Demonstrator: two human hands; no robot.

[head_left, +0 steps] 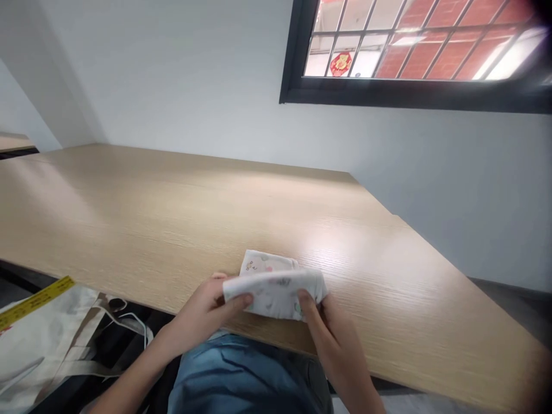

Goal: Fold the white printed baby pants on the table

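Most fingers of both hands hidden behind the folded white printed cloth (276,294); its small pastel motifs hard to make out. Left hand (206,306) pinches its left end, right hand (328,323) its right end, thumbs in front. Cloth thin, roughly rectangular, at the near edge of the pale wood-grain table (207,210). Smooth whitish wall (172,75) beyond; dark-framed barred window (397,94) cut off above.

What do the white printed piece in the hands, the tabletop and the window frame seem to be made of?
White printed piece: probably soft, matte fabric; it bends in rounded folds with little shine.
Tabletop: wood or wood-look laminate, satin; pale grain and blurred glare show.
Window frame: perhaps dark-coated metal or plastic; its straight, smooth edges don't settle which.
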